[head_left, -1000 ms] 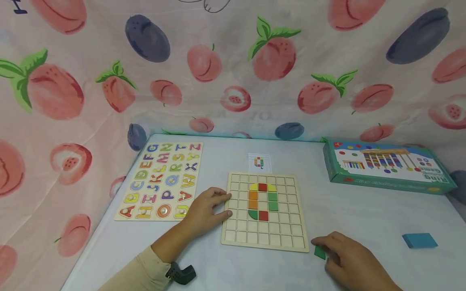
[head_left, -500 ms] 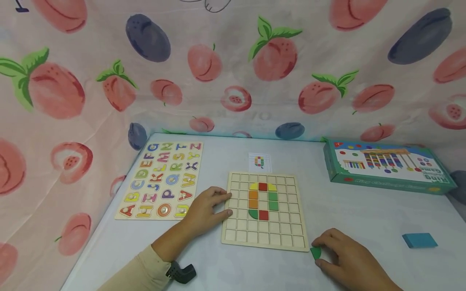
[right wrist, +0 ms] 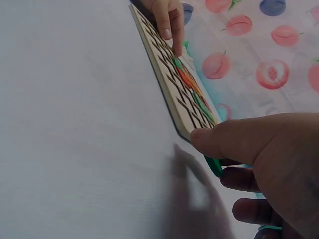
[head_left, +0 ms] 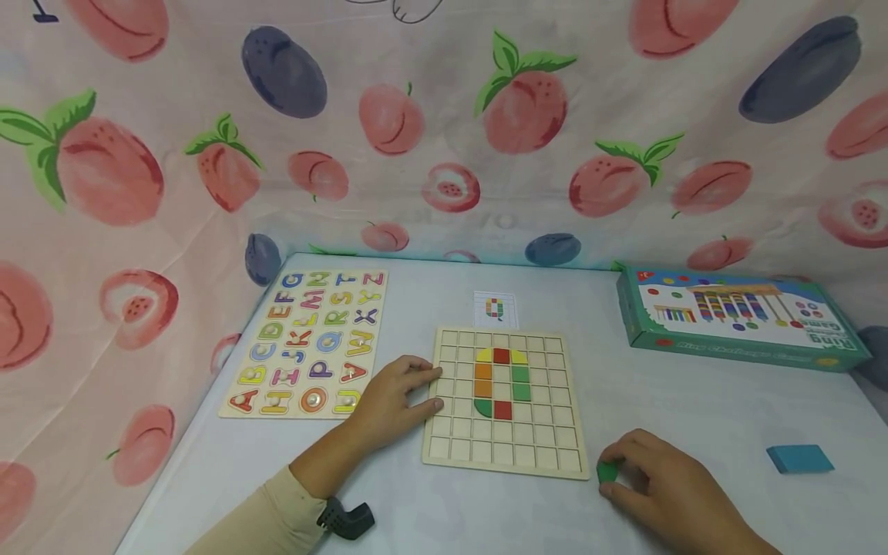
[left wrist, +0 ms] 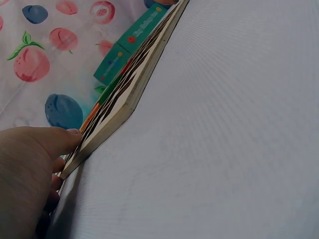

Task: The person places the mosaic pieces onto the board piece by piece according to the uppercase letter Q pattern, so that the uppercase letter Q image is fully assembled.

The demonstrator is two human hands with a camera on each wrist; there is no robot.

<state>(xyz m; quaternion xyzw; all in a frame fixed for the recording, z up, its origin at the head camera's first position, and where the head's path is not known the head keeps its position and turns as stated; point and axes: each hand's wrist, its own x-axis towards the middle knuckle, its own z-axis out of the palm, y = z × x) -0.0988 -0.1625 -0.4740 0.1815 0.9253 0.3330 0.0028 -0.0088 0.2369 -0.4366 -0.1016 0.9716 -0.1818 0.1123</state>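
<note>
My right hand [head_left: 669, 486] pinches a small green quarter-round tile [head_left: 607, 472] between thumb and fingers, just off the near right corner of the wooden grid board [head_left: 458, 443]. In the right wrist view the green tile [right wrist: 214, 165] shows tilted below the thumb, partly hidden. My left hand [head_left: 395, 405] touches the board's left edge with thumb and index fingertip, the fingers fairly straight. The left wrist view shows the thumb [left wrist: 65, 140] against the board's edge. A ring of red [head_left: 502, 410], orange, yellow and green tiles sits in the board's squares.
Behind the board lies a small card [head_left: 496, 310] with a coloured Q pattern. An alphabet puzzle board [head_left: 291, 362] is at left, partly behind the left hand. A green game box [head_left: 735, 316] stands at the back right, a blue block [head_left: 799, 459] at right.
The right hand has taken up the green tile, turned it between the fingertips and drawn it slightly upward. The left hand and board have stayed in place.
</note>
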